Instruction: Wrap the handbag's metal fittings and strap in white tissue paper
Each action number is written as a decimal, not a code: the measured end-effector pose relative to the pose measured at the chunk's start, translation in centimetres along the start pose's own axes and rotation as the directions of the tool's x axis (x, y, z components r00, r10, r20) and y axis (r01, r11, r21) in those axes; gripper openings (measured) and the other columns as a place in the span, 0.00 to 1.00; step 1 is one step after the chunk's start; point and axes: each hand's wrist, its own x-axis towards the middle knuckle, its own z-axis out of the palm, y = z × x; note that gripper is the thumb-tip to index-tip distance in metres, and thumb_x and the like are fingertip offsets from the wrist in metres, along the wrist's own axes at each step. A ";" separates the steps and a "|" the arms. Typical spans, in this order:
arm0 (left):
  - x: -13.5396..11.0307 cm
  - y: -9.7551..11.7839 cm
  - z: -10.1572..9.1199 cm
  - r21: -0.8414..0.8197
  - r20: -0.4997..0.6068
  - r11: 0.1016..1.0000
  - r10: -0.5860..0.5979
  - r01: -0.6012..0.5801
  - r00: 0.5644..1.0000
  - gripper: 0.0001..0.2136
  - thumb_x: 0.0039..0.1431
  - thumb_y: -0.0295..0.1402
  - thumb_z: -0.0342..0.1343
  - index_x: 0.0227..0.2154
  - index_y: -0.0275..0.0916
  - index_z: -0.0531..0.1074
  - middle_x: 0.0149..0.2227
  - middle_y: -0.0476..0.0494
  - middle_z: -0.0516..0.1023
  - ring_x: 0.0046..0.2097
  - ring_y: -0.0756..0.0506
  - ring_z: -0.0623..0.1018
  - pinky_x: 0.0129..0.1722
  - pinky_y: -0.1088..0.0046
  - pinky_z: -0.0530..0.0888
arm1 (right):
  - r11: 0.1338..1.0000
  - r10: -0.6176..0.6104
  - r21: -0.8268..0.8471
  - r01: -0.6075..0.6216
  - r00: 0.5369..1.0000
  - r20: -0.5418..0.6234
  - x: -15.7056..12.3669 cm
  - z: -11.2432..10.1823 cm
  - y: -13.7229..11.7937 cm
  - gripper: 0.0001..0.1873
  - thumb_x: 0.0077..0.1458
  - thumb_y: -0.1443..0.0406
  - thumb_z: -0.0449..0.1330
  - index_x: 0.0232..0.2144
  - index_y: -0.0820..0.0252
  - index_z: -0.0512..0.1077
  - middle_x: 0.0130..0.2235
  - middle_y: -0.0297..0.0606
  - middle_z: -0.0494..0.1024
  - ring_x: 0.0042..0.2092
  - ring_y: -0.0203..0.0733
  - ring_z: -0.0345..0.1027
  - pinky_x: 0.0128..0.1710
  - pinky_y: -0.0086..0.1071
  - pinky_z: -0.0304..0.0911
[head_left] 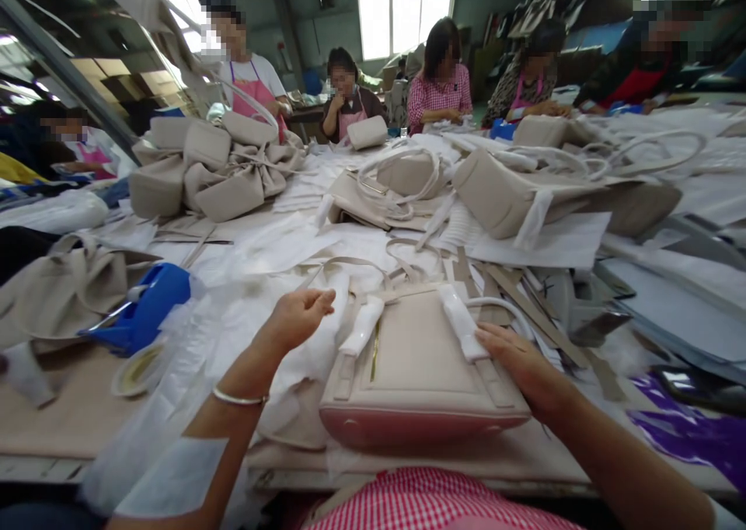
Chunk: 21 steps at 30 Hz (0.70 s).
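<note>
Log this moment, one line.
left hand: curled, beside beige bag | right hand: at bag's right side | white wraps: on bag

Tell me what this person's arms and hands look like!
Both are bare, with no gloves. The left hand has a thin silver bangle at its wrist and a flat white patch on the forearm. The right hand has no bracelet showing.

Over at the left of the surface (75,425), a blue dispenser (152,305) sits near a tape roll (120,381), with heaped bags (230,196) farther back. At right I see a phone (699,390) by purple plastic (676,437). Several people (440,95) line the far side, before a bright window (406,17).
</note>
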 end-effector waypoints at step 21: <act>26.5 9.0 -2.3 0.623 0.476 0.382 0.508 -0.683 0.718 0.09 0.49 0.19 0.56 0.31 0.32 0.79 0.50 0.29 0.77 0.60 0.35 0.68 0.61 0.51 0.57 | 0.983 0.096 0.142 -0.113 0.988 0.123 1.7 -0.2 0.9 0.18 0.52 0.56 0.63 0.42 0.60 0.76 0.36 0.41 0.80 0.38 0.49 0.72 0.35 0.36 0.66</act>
